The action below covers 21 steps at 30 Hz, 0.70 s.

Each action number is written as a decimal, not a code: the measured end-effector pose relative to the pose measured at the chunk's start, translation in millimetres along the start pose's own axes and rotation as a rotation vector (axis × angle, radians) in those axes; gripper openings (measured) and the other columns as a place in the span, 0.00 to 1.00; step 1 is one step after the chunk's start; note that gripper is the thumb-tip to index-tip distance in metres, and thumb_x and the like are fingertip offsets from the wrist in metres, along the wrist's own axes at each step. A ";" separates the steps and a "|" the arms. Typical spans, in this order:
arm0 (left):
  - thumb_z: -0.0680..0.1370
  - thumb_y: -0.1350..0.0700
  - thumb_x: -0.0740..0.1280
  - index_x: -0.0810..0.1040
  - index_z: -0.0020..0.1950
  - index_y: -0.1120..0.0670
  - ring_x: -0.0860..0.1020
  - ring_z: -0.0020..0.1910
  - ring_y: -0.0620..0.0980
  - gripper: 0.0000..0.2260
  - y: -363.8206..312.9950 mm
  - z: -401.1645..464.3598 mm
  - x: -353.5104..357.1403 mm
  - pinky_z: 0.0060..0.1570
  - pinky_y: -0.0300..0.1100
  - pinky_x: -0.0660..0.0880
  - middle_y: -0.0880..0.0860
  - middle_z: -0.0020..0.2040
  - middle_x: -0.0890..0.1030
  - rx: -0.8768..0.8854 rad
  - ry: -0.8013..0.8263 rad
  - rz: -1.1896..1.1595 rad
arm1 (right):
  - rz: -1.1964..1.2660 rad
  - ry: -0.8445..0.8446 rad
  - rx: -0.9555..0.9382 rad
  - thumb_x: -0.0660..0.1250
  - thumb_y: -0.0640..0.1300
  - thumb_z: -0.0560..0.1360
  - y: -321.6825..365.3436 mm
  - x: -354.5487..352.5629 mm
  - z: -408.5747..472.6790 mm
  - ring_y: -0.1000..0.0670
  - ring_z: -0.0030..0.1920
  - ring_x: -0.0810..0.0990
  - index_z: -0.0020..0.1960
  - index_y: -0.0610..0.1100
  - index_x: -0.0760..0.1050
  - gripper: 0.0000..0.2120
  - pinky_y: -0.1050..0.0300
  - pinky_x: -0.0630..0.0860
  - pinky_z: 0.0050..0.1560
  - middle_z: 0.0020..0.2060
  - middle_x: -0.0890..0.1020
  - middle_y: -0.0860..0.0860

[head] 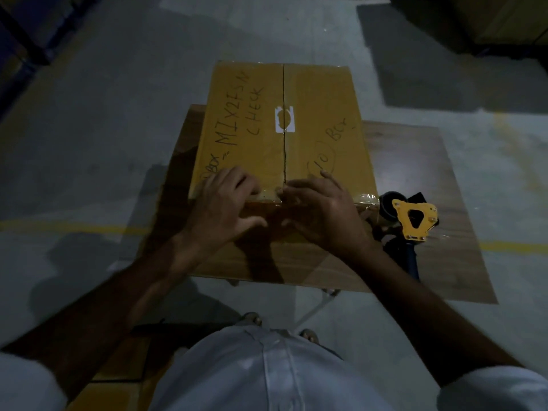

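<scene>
palms down, left hand (225, 200) and right hand (321, 209) press box (320, 114) edge, fingers (329, 181) spread wide

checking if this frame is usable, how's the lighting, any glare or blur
Head view: dim overall, cardboard box top brightest; glare on the clear tape along its near edge; left hand and right hand throw dark shadows down the box front; slight softness; wide-lens curving at edges.

wooden table (430, 173), cardboard box (320, 114) on it, tape dispenser (415, 218) just beside box
</scene>
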<state>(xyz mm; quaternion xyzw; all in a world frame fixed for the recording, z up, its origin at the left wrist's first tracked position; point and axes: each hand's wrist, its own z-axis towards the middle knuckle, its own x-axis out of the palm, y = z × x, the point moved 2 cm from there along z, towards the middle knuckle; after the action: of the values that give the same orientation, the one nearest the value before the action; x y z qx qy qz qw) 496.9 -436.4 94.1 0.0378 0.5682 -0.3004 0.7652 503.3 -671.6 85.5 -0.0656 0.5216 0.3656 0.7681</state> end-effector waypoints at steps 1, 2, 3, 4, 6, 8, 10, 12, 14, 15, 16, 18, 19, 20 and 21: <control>0.71 0.38 0.77 0.77 0.60 0.50 0.72 0.57 0.45 0.24 -5.9 7.1 2.3 0.56 0.45 0.72 0.49 0.58 0.75 0.015 0.028 -0.099 | 0.028 -0.012 0.035 0.74 0.54 0.75 -5.3 -5.8 -1.1 0.52 0.62 0.80 0.64 0.47 0.81 0.20 0.42 0.64 0.77 0.62 0.83 0.50; 0.74 0.36 0.73 0.78 0.61 0.48 0.71 0.58 0.43 0.22 -10.9 14.9 4.8 0.56 0.43 0.70 0.47 0.59 0.76 0.039 0.049 -0.170 | 0.029 -0.027 0.062 0.75 0.55 0.76 -10.2 -10.6 -0.6 0.53 0.59 0.81 0.61 0.47 0.82 0.18 0.41 0.67 0.76 0.59 0.84 0.51; 0.76 0.36 0.70 0.80 0.61 0.47 0.71 0.58 0.43 0.20 -14.5 21.9 7.6 0.56 0.43 0.70 0.46 0.59 0.77 0.067 0.053 -0.192 | 0.006 -0.029 0.077 0.75 0.54 0.76 -14.0 -13.8 0.7 0.53 0.57 0.82 0.59 0.48 0.84 0.15 0.40 0.68 0.74 0.56 0.85 0.51; 0.78 0.36 0.68 0.82 0.59 0.47 0.72 0.57 0.44 0.18 -16.2 26.9 10.8 0.54 0.44 0.70 0.46 0.58 0.78 0.089 0.044 -0.185 | -0.023 -0.024 0.080 0.76 0.53 0.76 -16.2 -14.9 1.8 0.52 0.56 0.82 0.57 0.48 0.85 0.13 0.40 0.69 0.73 0.55 0.86 0.51; 0.77 0.37 0.70 0.84 0.56 0.48 0.73 0.55 0.46 0.17 -15.2 29.8 17.4 0.52 0.44 0.70 0.47 0.55 0.79 0.101 0.005 -0.160 | -0.055 -0.056 0.056 0.77 0.52 0.75 -17.0 -12.5 1.2 0.50 0.52 0.83 0.53 0.46 0.86 0.11 0.40 0.71 0.71 0.53 0.86 0.50; 0.77 0.38 0.72 0.84 0.55 0.50 0.74 0.53 0.48 0.17 -12.7 26.7 24.4 0.51 0.44 0.70 0.49 0.54 0.80 0.117 -0.043 -0.117 | -0.059 -0.140 0.041 0.79 0.49 0.75 -15.8 -7.2 -4.1 0.47 0.50 0.84 0.50 0.44 0.87 0.10 0.40 0.74 0.67 0.50 0.86 0.49; 0.76 0.40 0.73 0.83 0.55 0.51 0.75 0.53 0.50 0.17 -11.2 23.0 30.9 0.51 0.44 0.70 0.50 0.54 0.80 0.137 -0.065 -0.066 | -0.105 -0.220 0.055 0.79 0.48 0.75 -12.7 -1.6 -12.7 0.46 0.51 0.85 0.49 0.43 0.86 0.09 0.38 0.73 0.68 0.50 0.87 0.49; 0.74 0.42 0.76 0.81 0.57 0.51 0.73 0.53 0.51 0.17 -12.6 21.8 32.8 0.51 0.43 0.69 0.51 0.55 0.78 0.137 -0.070 -0.015 | -0.199 -0.298 0.066 0.78 0.47 0.76 -6.6 3.6 -18.5 0.47 0.52 0.85 0.49 0.44 0.87 0.07 0.37 0.69 0.72 0.50 0.87 0.50; 0.71 0.44 0.79 0.78 0.58 0.50 0.72 0.54 0.52 0.21 -18.1 22.2 33.0 0.52 0.45 0.69 0.51 0.56 0.75 0.109 -0.031 0.050 | -0.258 -0.321 0.054 0.77 0.45 0.76 -1.1 5.6 -22.4 0.47 0.54 0.86 0.51 0.44 0.87 0.06 0.35 0.68 0.73 0.52 0.87 0.50; 0.69 0.45 0.80 0.78 0.59 0.49 0.72 0.54 0.52 0.23 -20.3 22.9 32.3 0.53 0.46 0.69 0.51 0.56 0.75 0.082 -0.012 0.061 | -0.265 -0.300 0.040 0.77 0.45 0.76 -0.4 5.1 -25.0 0.47 0.56 0.85 0.52 0.43 0.87 0.07 0.33 0.67 0.74 0.54 0.87 0.50; 0.68 0.45 0.81 0.78 0.58 0.49 0.71 0.54 0.51 0.24 -21.9 24.4 31.2 0.53 0.46 0.69 0.51 0.56 0.74 0.056 0.002 0.052 | -0.258 -0.266 0.035 0.77 0.45 0.76 -1.8 2.7 -27.2 0.47 0.58 0.85 0.54 0.44 0.86 0.09 0.31 0.65 0.75 0.56 0.86 0.49; 0.68 0.39 0.79 0.78 0.56 0.48 0.69 0.54 0.46 0.23 -24.6 29.8 27.5 0.54 0.45 0.67 0.49 0.56 0.74 0.020 0.011 -0.025 | -0.215 -0.201 0.085 0.76 0.52 0.76 -11.2 -7.9 -29.9 0.48 0.59 0.84 0.56 0.45 0.85 0.13 0.31 0.57 0.78 0.57 0.86 0.50; 0.70 0.36 0.75 0.78 0.56 0.47 0.67 0.55 0.44 0.22 -26.0 33.6 25.7 0.54 0.44 0.66 0.47 0.56 0.74 0.022 0.011 -0.078 | -0.194 -0.189 0.128 0.74 0.56 0.77 -18.6 -14.2 -30.9 0.50 0.58 0.83 0.56 0.47 0.84 0.15 0.31 0.55 0.79 0.56 0.85 0.51; 0.73 0.33 0.71 0.79 0.56 0.47 0.66 0.55 0.42 0.21 -28.4 37.8 24.9 0.54 0.44 0.66 0.47 0.56 0.74 0.040 0.015 -0.120 | -0.177 -0.187 0.163 0.74 0.59 0.77 -26.8 -19.9 -31.6 0.51 0.58 0.83 0.55 0.48 0.84 0.15 0.31 0.54 0.79 0.55 0.85 0.52; 0.76 0.33 0.69 0.80 0.56 0.47 0.67 0.54 0.42 0.20 -31.5 41.4 25.1 0.53 0.44 0.67 0.47 0.56 0.75 0.068 0.018 -0.134 | -0.165 -0.183 0.178 0.74 0.59 0.76 -34.5 -24.5 -32.3 0.51 0.57 0.82 0.54 0.49 0.84 0.16 0.30 0.55 0.78 0.54 0.85 0.52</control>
<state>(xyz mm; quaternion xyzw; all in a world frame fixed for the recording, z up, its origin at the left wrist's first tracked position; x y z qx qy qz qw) 520.5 -489.2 95.1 0.0284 0.5658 -0.3698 0.7364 496.1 -724.3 82.1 -0.0062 0.4726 0.2578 0.8427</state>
